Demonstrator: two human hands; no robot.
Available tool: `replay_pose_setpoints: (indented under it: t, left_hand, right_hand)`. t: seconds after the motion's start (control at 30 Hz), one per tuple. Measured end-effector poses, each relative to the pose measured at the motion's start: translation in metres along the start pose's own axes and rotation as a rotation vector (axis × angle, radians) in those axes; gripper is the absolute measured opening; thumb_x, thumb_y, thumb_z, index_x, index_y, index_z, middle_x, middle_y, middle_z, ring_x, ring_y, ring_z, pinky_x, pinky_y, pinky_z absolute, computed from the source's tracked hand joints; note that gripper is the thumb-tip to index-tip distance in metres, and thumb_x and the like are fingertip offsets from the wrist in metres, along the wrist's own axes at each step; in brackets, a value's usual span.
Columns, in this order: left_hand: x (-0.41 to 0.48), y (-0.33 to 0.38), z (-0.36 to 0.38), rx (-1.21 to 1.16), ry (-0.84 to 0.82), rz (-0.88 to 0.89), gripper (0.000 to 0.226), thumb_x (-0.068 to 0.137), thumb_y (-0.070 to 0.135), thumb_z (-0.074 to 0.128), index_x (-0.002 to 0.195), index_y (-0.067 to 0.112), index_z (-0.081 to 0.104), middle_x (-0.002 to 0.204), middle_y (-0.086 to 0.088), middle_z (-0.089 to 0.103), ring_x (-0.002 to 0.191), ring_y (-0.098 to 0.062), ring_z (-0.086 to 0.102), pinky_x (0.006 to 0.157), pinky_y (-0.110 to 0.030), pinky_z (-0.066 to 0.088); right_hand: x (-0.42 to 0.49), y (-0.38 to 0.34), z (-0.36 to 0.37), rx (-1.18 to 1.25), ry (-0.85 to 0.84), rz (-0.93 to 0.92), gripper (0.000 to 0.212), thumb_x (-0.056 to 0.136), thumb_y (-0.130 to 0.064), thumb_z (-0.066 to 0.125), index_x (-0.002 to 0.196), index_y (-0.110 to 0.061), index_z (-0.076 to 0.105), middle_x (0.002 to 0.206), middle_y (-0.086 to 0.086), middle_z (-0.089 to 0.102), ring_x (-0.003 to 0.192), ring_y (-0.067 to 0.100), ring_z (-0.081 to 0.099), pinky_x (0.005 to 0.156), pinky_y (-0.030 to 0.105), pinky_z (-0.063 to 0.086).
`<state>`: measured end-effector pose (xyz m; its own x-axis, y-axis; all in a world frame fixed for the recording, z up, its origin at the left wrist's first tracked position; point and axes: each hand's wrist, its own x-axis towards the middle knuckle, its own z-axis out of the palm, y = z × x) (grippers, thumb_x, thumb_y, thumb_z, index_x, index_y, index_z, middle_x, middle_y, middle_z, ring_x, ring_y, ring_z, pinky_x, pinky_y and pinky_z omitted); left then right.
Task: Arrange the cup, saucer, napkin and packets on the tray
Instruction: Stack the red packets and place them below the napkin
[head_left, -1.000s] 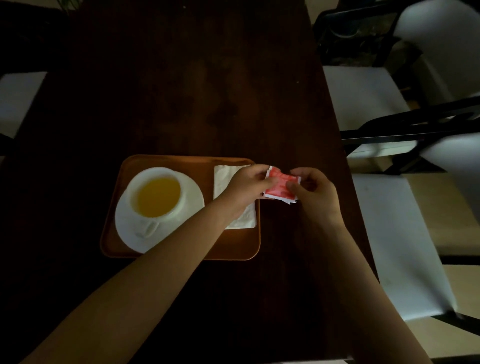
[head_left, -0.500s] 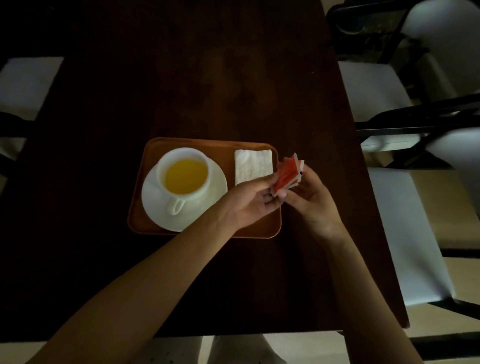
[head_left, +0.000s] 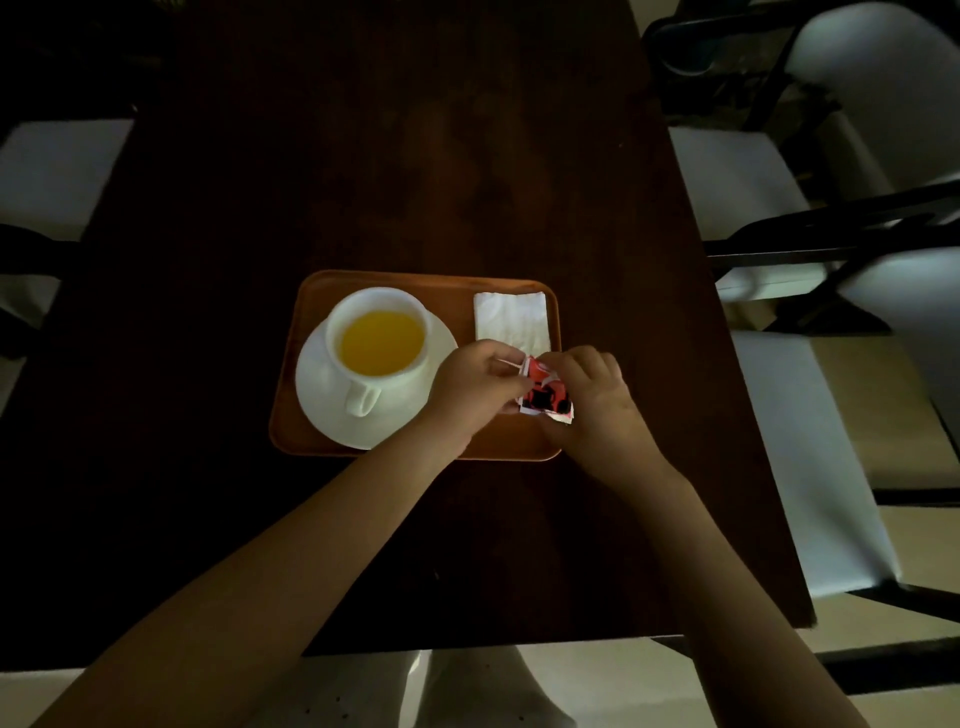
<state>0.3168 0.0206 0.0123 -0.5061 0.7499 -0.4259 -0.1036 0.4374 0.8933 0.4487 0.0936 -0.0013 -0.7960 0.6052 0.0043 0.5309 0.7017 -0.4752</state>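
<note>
An orange-brown tray (head_left: 317, 291) lies on the dark table. On its left a white cup (head_left: 379, 335) of yellow drink stands on a white saucer (head_left: 317, 395), handle toward me. A folded white napkin (head_left: 511, 319) lies at the tray's back right. Red, white and black packets (head_left: 545, 397) are over the tray's front right corner, just below the napkin. My left hand (head_left: 475, 387) pinches their left edge. My right hand (head_left: 597, 402) grips their right side. Whether the packets rest on the tray is hidden by the fingers.
The dark wooden table (head_left: 415, 156) stretches away from me; its near edge is just below my forearms. White-cushioned chairs (head_left: 737, 182) with dark frames stand along the right, and a pale seat (head_left: 57, 171) on the left.
Both hands have brought the packets from upright beside the tray's right edge down and left onto the tray's front right, below the napkin. The camera has shifted.
</note>
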Motion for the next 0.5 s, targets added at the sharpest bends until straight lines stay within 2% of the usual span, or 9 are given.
replay_pose_setpoints:
  t: [0.1,0.23,0.33,0.43,0.5]
  left_hand:
    - [-0.004,-0.005,-0.002,0.037,0.038,0.008,0.022,0.08,0.005,0.064,0.102,0.008,0.062,0.104,-0.012,0.066,0.091,-0.025,0.067,0.066,-0.026,0.058]
    - [-0.008,-0.016,-0.003,-0.021,0.072,-0.043,0.017,0.082,0.005,0.061,0.098,0.008,0.062,0.103,-0.013,0.067,0.09,-0.025,0.067,0.063,-0.023,0.058]
    - [-0.01,-0.028,-0.003,-0.033,0.089,-0.086,0.012,0.084,0.006,0.058,0.096,0.008,0.061,0.104,-0.015,0.066,0.091,-0.026,0.067,0.068,-0.029,0.059]
    - [-0.012,-0.04,0.0,0.094,0.131,-0.039,0.015,0.084,0.006,0.058,0.098,0.005,0.062,0.103,-0.015,0.067,0.088,-0.025,0.067,0.074,-0.041,0.06]
    - [-0.012,-0.045,0.001,0.157,0.161,-0.014,0.013,0.083,0.006,0.058,0.095,0.005,0.063,0.1,-0.016,0.067,0.084,-0.026,0.068,0.071,-0.041,0.06]
  right_hand:
    - [-0.005,0.001,0.007,0.099,-0.026,0.032,0.06,0.076,-0.021,0.071,0.129,-0.017,0.045,0.125,0.008,0.047,0.115,0.022,0.041,0.091,0.035,0.046]
    - [-0.01,0.007,0.01,0.194,-0.079,0.078,0.067,0.076,-0.025,0.072,0.134,-0.022,0.038,0.13,0.002,0.045,0.118,0.012,0.04,0.09,0.019,0.037]
    - [-0.013,0.009,0.014,0.126,-0.085,0.059,0.062,0.074,-0.026,0.073,0.129,-0.019,0.044,0.125,0.003,0.051,0.115,0.016,0.046,0.089,0.021,0.036]
    - [-0.015,0.008,0.021,0.041,-0.112,0.043,0.063,0.074,-0.028,0.073,0.129,-0.018,0.045,0.126,0.005,0.052,0.117,0.019,0.045,0.093,0.026,0.036]
    - [-0.014,0.008,0.024,0.002,-0.135,0.045,0.064,0.074,-0.028,0.072,0.131,-0.018,0.044,0.129,0.005,0.05,0.12,0.021,0.042,0.099,0.034,0.037]
